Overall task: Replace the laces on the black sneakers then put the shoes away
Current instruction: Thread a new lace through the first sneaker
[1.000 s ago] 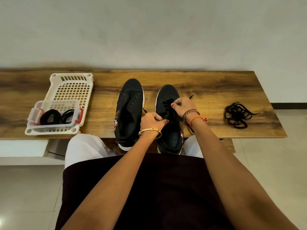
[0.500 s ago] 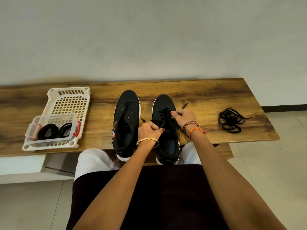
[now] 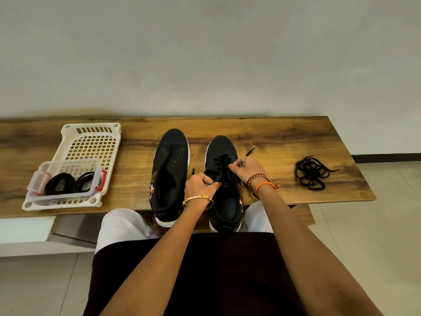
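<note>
Both hands are working at the right-hand sneaker (image 3: 224,179) at frame centre.

Curling its fingers, the left hand (image 3: 200,184) is gripping that shoe's inner collar edge, while the right hand (image 3: 247,166) is pinching the black lace (image 3: 222,161) over the eyelets, one lace tip (image 3: 250,152) lying loose on the wood behind it. Just left, the other sneaker (image 3: 169,174) is sitting unlaced, its heel overhanging the near edge of the wooden bench (image 3: 284,137). At left, a white perforated basket (image 3: 91,142) is holding a clear tub (image 3: 66,179) containing coiled black laces (image 3: 60,187). A tangled black lace pile (image 3: 311,173) is lying at right, near the bench end, bare wood separating it from the shoes.
</note>
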